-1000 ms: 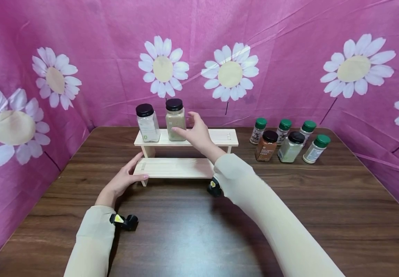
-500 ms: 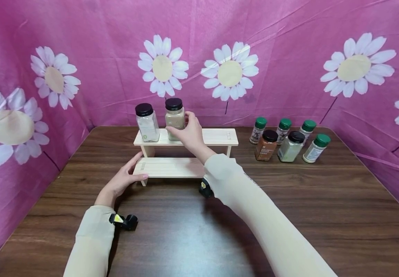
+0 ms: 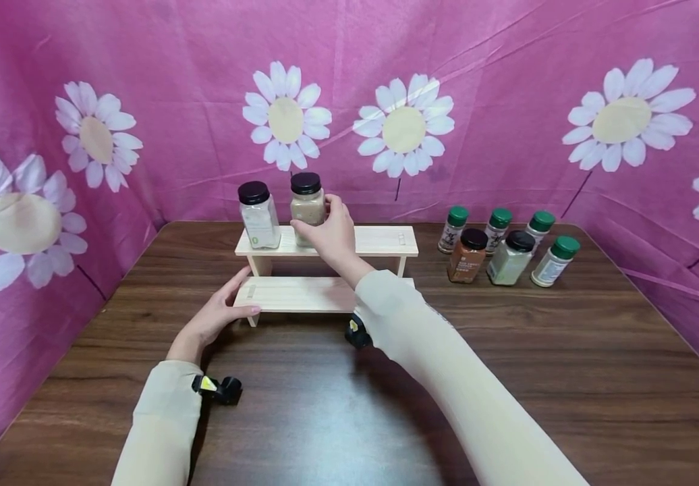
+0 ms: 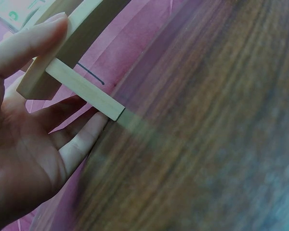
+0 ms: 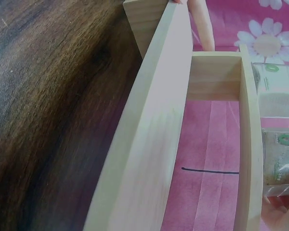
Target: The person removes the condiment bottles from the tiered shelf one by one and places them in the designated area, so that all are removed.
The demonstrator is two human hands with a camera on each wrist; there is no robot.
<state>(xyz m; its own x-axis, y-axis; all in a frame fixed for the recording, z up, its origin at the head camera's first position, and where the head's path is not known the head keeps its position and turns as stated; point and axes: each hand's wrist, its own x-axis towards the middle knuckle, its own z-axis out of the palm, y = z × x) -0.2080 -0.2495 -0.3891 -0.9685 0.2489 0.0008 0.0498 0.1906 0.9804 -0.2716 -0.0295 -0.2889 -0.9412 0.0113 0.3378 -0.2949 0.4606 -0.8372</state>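
Note:
A two-tier pale wooden shelf rack [image 3: 301,295] stands on the brown table. Its left end is gripped by my left hand [image 3: 211,317]; in the left wrist view the thumb [image 4: 36,42] presses on the lower board and the fingers reach behind the leg. On the upper tier stands a black-lidded spice jar with greyish-beige powder [image 3: 308,208]. My right hand [image 3: 332,235] holds that jar from the right, thumb across its front, other fingers mostly hidden behind it. Left of it, a similar jar with white contents [image 3: 260,224] stands upright on the same tier.
Right of the rack stand several more spice jars: green-lidded ones, including a front one with a pale label [image 3: 548,270], a black-lidded reddish-brown one [image 3: 467,262] and a black-lidded pale green one [image 3: 510,263]. A pink daisy-print cloth [image 3: 495,135] hangs behind the table [image 3: 568,364].
My right hand has moved slightly left and its fingers have closed around the beige jar. The left hand stays on the rack, and both upper-tier jars look unmoved.

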